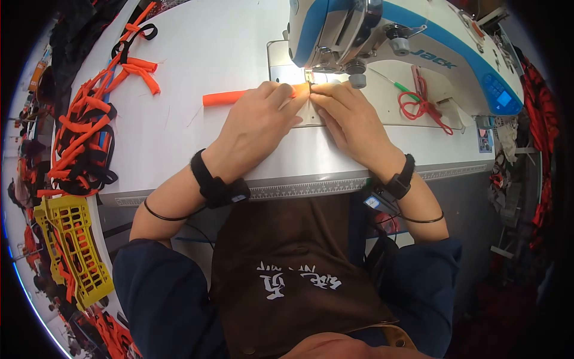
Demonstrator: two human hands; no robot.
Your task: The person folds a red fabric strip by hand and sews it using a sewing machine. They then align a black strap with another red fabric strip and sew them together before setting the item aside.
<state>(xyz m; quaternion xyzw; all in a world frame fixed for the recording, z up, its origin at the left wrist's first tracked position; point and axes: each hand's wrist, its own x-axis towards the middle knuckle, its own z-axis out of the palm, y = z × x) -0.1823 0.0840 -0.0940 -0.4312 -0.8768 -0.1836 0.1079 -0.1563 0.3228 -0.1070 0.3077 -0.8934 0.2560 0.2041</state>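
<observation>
An orange fabric strip (224, 98) lies across the sewing bed, its free end sticking out to the left. My left hand (260, 119) is closed over its right part, thumb and fingers pressing it close to the lit needle area. Fingertips of my right hand (353, 116) are pinched together at the strip's right end, where a small dark bit shows; what exactly they grip is hidden. Both hands are just in front of the presser foot (309, 76) of a blue and white sewing machine (412, 51).
Red-handled scissors (418, 105) and a green-handled tool (406, 91) lie right of the needle. Orange strips with black loops (84, 140) are heaped at the table's left, above a yellow basket (78, 251). A ruler strip (299, 190) runs along the front edge.
</observation>
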